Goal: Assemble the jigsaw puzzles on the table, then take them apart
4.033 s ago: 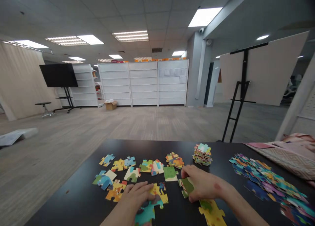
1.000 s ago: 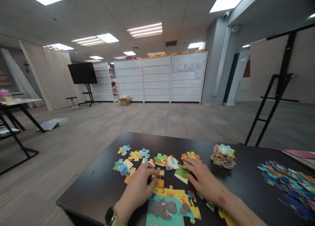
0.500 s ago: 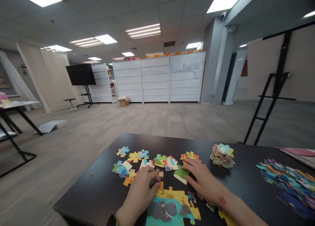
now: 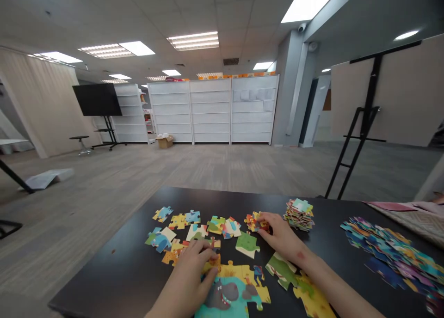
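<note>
My left hand (image 4: 189, 272) lies over the puzzle, its thumb and fingers apart, beside an orange spotted puzzle piece (image 4: 214, 261). Below its thumb is a joined section of puzzle with a grey hippo (image 4: 227, 292) on turquoise and yellow. Farther right, my right hand (image 4: 282, 237) has thumb and fingertips closed around a red and orange puzzle piece (image 4: 264, 226), partly hidden by the fingers. A yellow-orange piece (image 4: 251, 220) touches it on the left. A green piece (image 4: 247, 244) lies between my hands. Green pieces (image 4: 282, 269) lie under my right forearm.
Loose pieces (image 4: 161, 239) spread along the table's left side. A stack of pieces (image 4: 299, 214) stands beyond my right hand. A heap of dark blue and purple pieces (image 4: 391, 248) covers the right side. The black table's (image 4: 114, 281) left edge slants toward me.
My right hand has left the green piece and moved up to the red and orange piece. My left thumb and fingers have spread. The view has turned slightly right.
</note>
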Demonstrator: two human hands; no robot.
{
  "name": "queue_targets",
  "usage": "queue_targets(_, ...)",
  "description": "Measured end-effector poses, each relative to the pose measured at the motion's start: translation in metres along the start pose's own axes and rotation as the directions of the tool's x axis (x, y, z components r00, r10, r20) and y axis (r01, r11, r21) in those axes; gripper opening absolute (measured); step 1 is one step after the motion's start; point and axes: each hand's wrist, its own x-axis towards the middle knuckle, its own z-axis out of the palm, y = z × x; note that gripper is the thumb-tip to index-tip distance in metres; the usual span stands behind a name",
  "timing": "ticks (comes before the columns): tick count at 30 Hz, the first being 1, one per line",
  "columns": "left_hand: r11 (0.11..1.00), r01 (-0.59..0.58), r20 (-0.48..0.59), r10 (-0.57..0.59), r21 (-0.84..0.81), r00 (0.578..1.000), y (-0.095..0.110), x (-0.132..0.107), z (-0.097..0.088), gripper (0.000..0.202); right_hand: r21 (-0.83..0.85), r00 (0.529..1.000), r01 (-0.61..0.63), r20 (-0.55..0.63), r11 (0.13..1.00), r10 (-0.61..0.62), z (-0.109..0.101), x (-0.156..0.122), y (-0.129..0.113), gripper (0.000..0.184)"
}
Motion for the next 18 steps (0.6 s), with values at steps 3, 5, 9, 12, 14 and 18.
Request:
queue_targets(3,0.999,0.033,0.031,-0.033,0.01,0.999,0.004,-0.002,-0.004,0.019,0.023,1.0,-0.012,-0.012,1.0,0.012,-0.004,-0.001,-0.001,0.029)
queue_targets(5,0.998,0.063,0.055,-0.064,0.018,0.996,0.007,-0.002,-0.007,0.025,0.035,0.999,-0.03,-0.023,0.999,0.031,-0.006,-0.001,0.002,0.03)
queue_targets(9,0.993,0.113,0.096,-0.115,0.024,0.989,0.009,-0.003,-0.013,0.038,0.062,0.996,-0.069,-0.059,0.996,0.073,-0.009,0.0,0.012,0.032)
queue_targets(12,0.991,0.135,0.101,-0.135,0.005,0.986,0.005,-0.003,-0.014,0.038,0.087,0.984,-0.125,-0.113,0.988,0.135,-0.008,0.005,0.022,0.039)
queue_targets(14,0.989,0.145,0.105,-0.144,-0.008,0.984,0.003,-0.004,-0.014,0.037,0.098,0.974,-0.16,-0.146,0.982,0.173,-0.006,0.008,0.026,0.042)
queue_targets(18,0.989,0.146,0.113,-0.144,-0.011,0.983,0.004,-0.004,-0.015,0.036,0.097,0.978,-0.139,-0.145,0.986,0.152,0.003,0.009,0.024,0.044)
